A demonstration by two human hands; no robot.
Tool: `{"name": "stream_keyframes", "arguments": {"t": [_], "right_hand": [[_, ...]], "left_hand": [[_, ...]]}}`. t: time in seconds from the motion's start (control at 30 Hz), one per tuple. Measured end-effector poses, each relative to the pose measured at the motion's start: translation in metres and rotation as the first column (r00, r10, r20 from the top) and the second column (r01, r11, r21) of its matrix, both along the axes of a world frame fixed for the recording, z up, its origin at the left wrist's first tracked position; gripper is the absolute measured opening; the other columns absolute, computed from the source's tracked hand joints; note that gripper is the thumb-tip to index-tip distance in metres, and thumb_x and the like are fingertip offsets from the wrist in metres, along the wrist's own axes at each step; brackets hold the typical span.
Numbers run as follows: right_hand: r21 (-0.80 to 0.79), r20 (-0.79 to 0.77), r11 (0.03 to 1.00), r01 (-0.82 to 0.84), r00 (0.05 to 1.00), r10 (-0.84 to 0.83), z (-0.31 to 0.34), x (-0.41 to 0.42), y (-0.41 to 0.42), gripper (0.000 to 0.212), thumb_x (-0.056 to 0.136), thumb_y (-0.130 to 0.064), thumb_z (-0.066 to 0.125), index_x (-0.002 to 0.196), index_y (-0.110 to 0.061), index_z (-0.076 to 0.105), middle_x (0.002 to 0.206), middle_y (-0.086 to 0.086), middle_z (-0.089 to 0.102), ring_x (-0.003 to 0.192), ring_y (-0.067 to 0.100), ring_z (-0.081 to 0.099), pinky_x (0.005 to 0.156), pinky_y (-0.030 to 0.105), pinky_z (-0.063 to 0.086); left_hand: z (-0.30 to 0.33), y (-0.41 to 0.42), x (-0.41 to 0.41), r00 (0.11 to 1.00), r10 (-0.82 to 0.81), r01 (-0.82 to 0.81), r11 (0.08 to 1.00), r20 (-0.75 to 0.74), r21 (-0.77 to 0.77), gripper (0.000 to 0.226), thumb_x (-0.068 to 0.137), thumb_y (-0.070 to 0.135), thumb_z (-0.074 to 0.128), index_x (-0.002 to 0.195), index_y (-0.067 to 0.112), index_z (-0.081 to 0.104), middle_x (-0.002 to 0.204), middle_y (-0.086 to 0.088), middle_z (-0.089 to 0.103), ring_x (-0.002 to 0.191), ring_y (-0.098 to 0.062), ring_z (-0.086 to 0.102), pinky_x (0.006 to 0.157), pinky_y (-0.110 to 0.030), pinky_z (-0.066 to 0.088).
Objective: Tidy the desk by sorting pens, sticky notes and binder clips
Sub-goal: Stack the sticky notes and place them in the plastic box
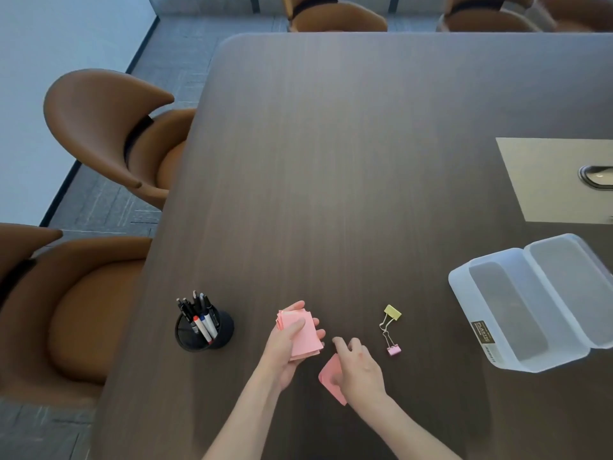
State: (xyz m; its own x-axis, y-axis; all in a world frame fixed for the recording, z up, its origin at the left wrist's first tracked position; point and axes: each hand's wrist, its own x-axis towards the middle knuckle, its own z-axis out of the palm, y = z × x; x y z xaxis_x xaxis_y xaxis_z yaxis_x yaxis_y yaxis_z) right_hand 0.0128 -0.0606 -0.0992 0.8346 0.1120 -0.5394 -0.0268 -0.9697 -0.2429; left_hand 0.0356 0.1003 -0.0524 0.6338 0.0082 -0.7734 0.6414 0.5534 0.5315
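Note:
My left hand (288, 340) holds a stack of pink sticky notes (305, 338) above the dark table, thumb pressed on top and fingers underneath. Just to its right, my right hand (356, 370) pinches another pink sticky note (330, 376), which is partly hidden under the palm. A yellow binder clip (392, 312) and a pink binder clip (393, 350) lie on the table right of my hands, their wire handles touching. A black mesh cup (223, 330) holding several pens (199, 315) stands to the left.
An open translucent plastic box (464, 283) with its hinged lid (577, 287) folded back sits at the right. A grey inset panel (547, 180) lies in the table's far right. Brown chairs (106, 127) line the left and far edges.

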Motion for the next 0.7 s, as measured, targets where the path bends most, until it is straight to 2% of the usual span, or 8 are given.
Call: {"name": "stream_keyframes", "arguments": {"t": [0.1, 0.17, 0.27, 0.33, 0.43, 0.57, 0.63, 0.7], "right_hand": [[0.151, -0.019, 0.978, 0.144, 0.990, -0.143, 0.003, 0.009, -0.010, 0.034, 0.088, -0.009, 0.053, 0.115, -0.028, 0.060, 0.105, 0.002, 0.067, 0.102, 0.026, 0.058, 0.081, 0.036, 0.050], [0.318, -0.058, 0.892, 0.322, 0.945, -0.320, 0.013, 0.020, -0.021, 0.022, 0.088, -0.010, 0.056, 0.099, -0.024, 0.068, 0.096, 0.001, 0.072, 0.096, 0.025, 0.063, 0.079, 0.034, 0.050], [0.501, -0.087, 0.757, 0.419, 0.895, -0.438, 0.043, 0.039, -0.038, 0.032, 0.090, -0.002, 0.054, 0.087, -0.029, 0.071, 0.089, -0.010, 0.073, 0.090, 0.011, 0.065, 0.070, 0.020, 0.047], [0.586, -0.151, 0.704, 0.400, 0.908, -0.391, 0.064, 0.048, -0.046, 0.039, 0.092, -0.002, 0.053, 0.083, -0.036, 0.070, 0.089, -0.016, 0.073, 0.091, 0.002, 0.065, 0.073, 0.013, 0.046], [0.647, -0.212, 0.699, 0.306, 0.952, -0.220, 0.087, 0.055, -0.043, 0.025, 0.090, -0.010, 0.062, 0.091, -0.033, 0.074, 0.091, -0.017, 0.076, 0.091, -0.002, 0.067, 0.080, 0.019, 0.051], [0.663, -0.141, 0.706, 0.248, 0.968, -0.208, 0.095, 0.053, -0.026, 0.018, 0.083, -0.011, 0.066, 0.083, -0.028, 0.071, 0.079, -0.012, 0.074, 0.072, -0.002, 0.065, 0.057, 0.015, 0.047], [0.644, -0.032, 0.744, 0.180, 0.977, -0.209, 0.091, 0.048, -0.022, 0.026, 0.078, -0.006, 0.060, 0.082, -0.028, 0.072, 0.077, -0.014, 0.068, 0.080, 0.000, 0.060, 0.066, 0.016, 0.044], [0.615, 0.114, 0.784, 0.089, 0.973, -0.200, 0.084, 0.044, -0.023, 0.026, 0.076, -0.010, 0.058, 0.089, -0.026, 0.075, 0.087, -0.015, 0.063, 0.092, 0.010, 0.057, 0.078, 0.024, 0.044]], "left_hand": [[0.002, 0.000, 0.000, 1.000, -0.007, 0.007, 1.000, -0.020, -0.007, 0.030, 0.101, 0.014, 0.053, 0.129, 0.021, 0.061, 0.111, -0.021, 0.070, 0.098, -0.040, 0.071, 0.089, -0.054, 0.055], [0.003, -0.001, 0.000, 0.999, -0.016, 0.016, 1.000, -0.029, 0.009, 0.031, 0.100, 0.016, 0.057, 0.130, 0.020, 0.059, 0.110, -0.021, 0.070, 0.095, -0.038, 0.072, 0.085, -0.051, 0.057], [0.007, -0.004, 0.000, 0.996, -0.077, 0.081, 0.994, -0.050, 0.079, 0.040, 0.094, 0.027, 0.068, 0.129, 0.011, 0.055, 0.109, -0.019, 0.071, 0.091, -0.034, 0.073, 0.075, -0.044, 0.059], [0.011, -0.007, -0.002, 0.981, -0.181, 0.187, 0.977, -0.065, 0.099, 0.053, 0.089, 0.041, 0.072, 0.127, 0.006, 0.058, 0.112, -0.019, 0.073, 0.094, -0.033, 0.073, 0.076, -0.043, 0.058], [0.018, -0.012, -0.006, 0.933, -0.359, 0.359, 0.933, -0.024, -0.006, 0.067, 0.084, 0.058, 0.069, 0.128, 0.008, 0.064, 0.118, -0.022, 0.071, 0.101, -0.032, 0.069, 0.088, -0.047, 0.055], [0.025, -0.027, -0.010, 0.918, -0.394, 0.397, 0.899, 0.054, -0.183, 0.045, 0.087, 0.038, 0.073, 0.119, 0.006, 0.070, 0.112, -0.024, 0.070, 0.102, -0.038, 0.068, 0.100, -0.057, 0.048], [0.029, -0.031, -0.011, 0.907, -0.413, 0.421, 0.888, 0.082, -0.188, 0.038, 0.087, 0.030, 0.074, 0.117, 0.005, 0.070, 0.110, -0.025, 0.070, 0.099, -0.040, 0.068, 0.102, -0.059, 0.046], [0.032, -0.033, -0.010, 0.902, -0.423, 0.432, 0.883, 0.091, -0.185, 0.035, 0.092, 0.025, 0.069, 0.120, 0.004, 0.069, 0.112, -0.026, 0.070, 0.098, -0.041, 0.069, 0.094, -0.054, 0.054]]}}
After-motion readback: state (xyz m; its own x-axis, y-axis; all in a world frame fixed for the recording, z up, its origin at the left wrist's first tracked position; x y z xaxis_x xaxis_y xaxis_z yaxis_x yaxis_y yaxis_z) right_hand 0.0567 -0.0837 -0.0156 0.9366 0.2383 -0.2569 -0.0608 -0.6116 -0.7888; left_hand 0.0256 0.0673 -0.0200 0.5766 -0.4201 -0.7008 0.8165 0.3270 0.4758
